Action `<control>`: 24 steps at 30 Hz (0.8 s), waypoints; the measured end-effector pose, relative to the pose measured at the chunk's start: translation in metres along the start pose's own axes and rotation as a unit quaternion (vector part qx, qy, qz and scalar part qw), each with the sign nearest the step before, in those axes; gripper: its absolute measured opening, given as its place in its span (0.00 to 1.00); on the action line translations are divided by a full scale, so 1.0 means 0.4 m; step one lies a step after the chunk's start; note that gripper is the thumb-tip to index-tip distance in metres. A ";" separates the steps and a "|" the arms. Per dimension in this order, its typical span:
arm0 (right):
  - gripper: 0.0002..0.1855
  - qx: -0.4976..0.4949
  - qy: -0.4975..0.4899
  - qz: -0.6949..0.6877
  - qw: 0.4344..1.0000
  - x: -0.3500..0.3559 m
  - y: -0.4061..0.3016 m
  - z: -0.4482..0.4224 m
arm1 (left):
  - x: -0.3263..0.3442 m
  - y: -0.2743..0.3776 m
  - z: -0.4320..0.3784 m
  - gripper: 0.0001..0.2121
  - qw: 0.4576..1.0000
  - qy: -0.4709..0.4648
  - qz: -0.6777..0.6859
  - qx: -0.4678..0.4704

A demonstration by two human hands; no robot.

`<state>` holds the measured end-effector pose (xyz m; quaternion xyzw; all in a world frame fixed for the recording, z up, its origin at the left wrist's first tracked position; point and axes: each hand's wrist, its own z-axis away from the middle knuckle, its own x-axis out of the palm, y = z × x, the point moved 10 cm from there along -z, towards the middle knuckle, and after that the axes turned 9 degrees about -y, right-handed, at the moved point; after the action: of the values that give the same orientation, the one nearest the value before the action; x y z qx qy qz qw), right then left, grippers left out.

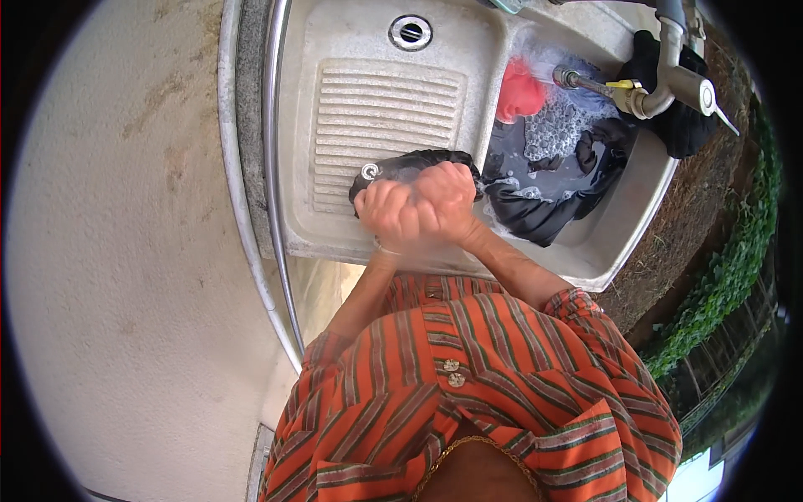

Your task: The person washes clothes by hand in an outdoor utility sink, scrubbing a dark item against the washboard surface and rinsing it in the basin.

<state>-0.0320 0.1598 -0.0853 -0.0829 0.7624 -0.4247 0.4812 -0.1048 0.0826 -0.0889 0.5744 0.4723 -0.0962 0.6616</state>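
My left hand (390,212) and my right hand (448,196) are pressed side by side, both closed in fists on a wet black garment (414,160). A small round white emblem shows on the garment near my left knuckles. The cloth lies across the lower end of the ribbed washboard (386,106) of a grey stone laundry sink. Part of the bunched cloth is hidden under my hands. More black cloth (533,213) soaks in the sudsy water of the basin (633,194) to the right, just beyond my right wrist.
A tap (627,100) with a yellow lever runs water into the basin beside a red cloth (521,91). Dark cloth (684,125) hangs over the basin's far right rim. A drain (411,32) sits above the washboard. Along the wall (132,251) runs a metal pipe (273,125).
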 end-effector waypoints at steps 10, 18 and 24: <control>0.06 -0.016 -0.167 -0.053 0.984 0.065 0.029 -0.068 | 0.018 -0.026 -0.071 0.06 0.991 -0.118 0.062 0.010; 0.07 -0.068 -0.269 -0.095 0.956 0.107 0.038 -0.091 | 0.030 -0.036 -0.093 0.05 0.983 -0.161 0.090 0.017; 0.10 -0.107 -0.333 -0.132 0.928 0.132 0.045 -0.116 | 0.027 -0.030 -0.124 0.04 0.975 -0.167 0.127 0.075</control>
<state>-0.0916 0.1693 -0.1254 -0.3705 0.5816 -0.3481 0.6350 -0.1325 0.1254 -0.0996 0.6533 0.2696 -0.1414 0.6932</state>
